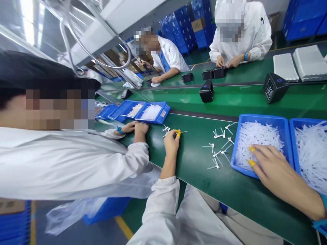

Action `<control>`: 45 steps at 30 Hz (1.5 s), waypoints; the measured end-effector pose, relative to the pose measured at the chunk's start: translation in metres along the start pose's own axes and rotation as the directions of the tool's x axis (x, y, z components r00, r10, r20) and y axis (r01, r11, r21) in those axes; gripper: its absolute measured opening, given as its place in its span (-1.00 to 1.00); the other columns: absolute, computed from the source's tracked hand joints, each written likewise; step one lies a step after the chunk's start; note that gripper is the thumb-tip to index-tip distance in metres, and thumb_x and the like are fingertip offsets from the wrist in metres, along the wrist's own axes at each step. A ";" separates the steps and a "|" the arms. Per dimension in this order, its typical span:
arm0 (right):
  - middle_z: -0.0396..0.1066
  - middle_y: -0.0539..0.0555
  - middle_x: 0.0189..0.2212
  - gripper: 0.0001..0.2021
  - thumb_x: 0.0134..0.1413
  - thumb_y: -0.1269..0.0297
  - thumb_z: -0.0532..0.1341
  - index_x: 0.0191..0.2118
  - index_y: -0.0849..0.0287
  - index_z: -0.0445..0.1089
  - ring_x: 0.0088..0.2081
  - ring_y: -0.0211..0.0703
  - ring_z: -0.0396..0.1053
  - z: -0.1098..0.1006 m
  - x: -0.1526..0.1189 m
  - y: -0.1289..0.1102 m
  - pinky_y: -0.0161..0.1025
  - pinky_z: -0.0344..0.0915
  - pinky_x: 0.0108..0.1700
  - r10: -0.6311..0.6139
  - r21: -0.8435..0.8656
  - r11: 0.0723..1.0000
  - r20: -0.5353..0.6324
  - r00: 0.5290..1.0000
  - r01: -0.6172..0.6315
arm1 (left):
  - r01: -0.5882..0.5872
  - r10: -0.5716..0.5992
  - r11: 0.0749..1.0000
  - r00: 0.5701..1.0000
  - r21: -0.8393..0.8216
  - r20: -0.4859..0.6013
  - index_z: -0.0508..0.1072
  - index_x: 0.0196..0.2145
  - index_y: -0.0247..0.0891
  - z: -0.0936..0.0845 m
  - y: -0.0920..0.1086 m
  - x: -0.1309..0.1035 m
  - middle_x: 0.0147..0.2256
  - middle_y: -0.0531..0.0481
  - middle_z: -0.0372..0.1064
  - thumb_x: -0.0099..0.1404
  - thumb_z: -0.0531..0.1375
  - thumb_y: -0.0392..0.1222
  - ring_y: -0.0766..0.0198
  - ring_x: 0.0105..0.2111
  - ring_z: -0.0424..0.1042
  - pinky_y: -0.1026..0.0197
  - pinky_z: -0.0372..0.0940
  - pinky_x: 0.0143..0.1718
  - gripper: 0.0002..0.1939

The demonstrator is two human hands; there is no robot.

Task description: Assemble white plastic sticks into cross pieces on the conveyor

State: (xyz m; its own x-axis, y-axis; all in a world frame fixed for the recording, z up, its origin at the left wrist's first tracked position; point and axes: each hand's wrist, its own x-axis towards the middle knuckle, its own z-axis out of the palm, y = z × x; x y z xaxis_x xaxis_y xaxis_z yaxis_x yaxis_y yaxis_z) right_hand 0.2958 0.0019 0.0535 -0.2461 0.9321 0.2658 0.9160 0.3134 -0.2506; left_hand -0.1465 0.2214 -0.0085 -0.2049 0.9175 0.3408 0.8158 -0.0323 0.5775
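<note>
My left hand point(171, 142), with yellow finger cots, is closed in a pinch over the green table. A thin translucent stick point(184, 131) pokes out of its fingertips; the rest of the held piece is hidden. Just behind it lie small white pieces with thin sticks point(166, 129). My right hand point(274, 166), also in yellow finger cots, reaches over a blue bin point(234, 160). Its thumb and forefinger are apart, their tips at the heap of translucent plastic strips point(258, 134). Several white pieces with translucent sticks point(216, 154) lie between my hands.
Another blue bin point(292, 143) of longer strips stands at the right. Beside me a co-worker in a white coat point(102, 160) works near more blue trays point(163, 114). Black cube-shaped devices point(206, 92) sit on the green belt point(237, 98); two more people work across it.
</note>
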 end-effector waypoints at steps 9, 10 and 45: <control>0.55 0.34 0.17 -0.64 0.52 0.22 0.08 0.21 0.24 0.47 0.25 0.36 0.44 -0.004 0.001 -0.004 0.30 0.39 0.28 0.073 0.156 0.986 -0.104 0.992 -0.056 | -0.142 0.091 0.951 0.978 -0.276 -0.190 0.60 -0.09 -0.22 -0.034 0.074 -0.139 -0.09 -0.11 0.64 0.54 0.27 -0.01 0.10 -0.09 0.64 0.10 0.52 -0.01 -0.77; 0.55 0.33 0.15 -0.66 0.52 0.23 0.09 0.19 0.24 0.47 0.23 0.33 0.45 -0.006 0.001 -0.005 0.27 0.39 0.29 0.074 0.181 0.982 -0.108 0.991 -0.054 | -0.267 0.219 0.906 0.960 -0.330 -0.174 0.60 -0.12 -0.20 -0.037 0.086 -0.162 -0.08 -0.11 0.64 0.55 0.30 -0.08 0.11 -0.07 0.65 0.09 0.52 -0.01 -0.84; 0.59 0.15 -0.11 -0.74 0.49 0.56 0.09 0.01 0.13 0.47 -0.12 0.00 0.60 -0.006 -0.034 -0.045 -0.09 0.57 -0.09 -0.221 0.560 0.824 0.176 0.959 0.087 | -0.276 0.622 0.756 0.584 -0.593 0.521 0.46 0.04 -0.15 -0.008 0.154 -0.223 -0.05 -0.09 0.59 0.55 0.31 -0.11 0.08 -0.04 0.55 0.10 0.42 0.03 -0.81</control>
State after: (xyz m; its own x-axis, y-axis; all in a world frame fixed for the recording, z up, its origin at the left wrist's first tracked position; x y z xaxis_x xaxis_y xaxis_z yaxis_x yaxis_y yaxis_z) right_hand 0.2646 -0.0451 0.0610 -0.4946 0.8567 0.1463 0.5560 0.4413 -0.7044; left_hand 0.0207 0.0084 0.0106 0.6697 0.7226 0.1714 0.3526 -0.5125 0.7829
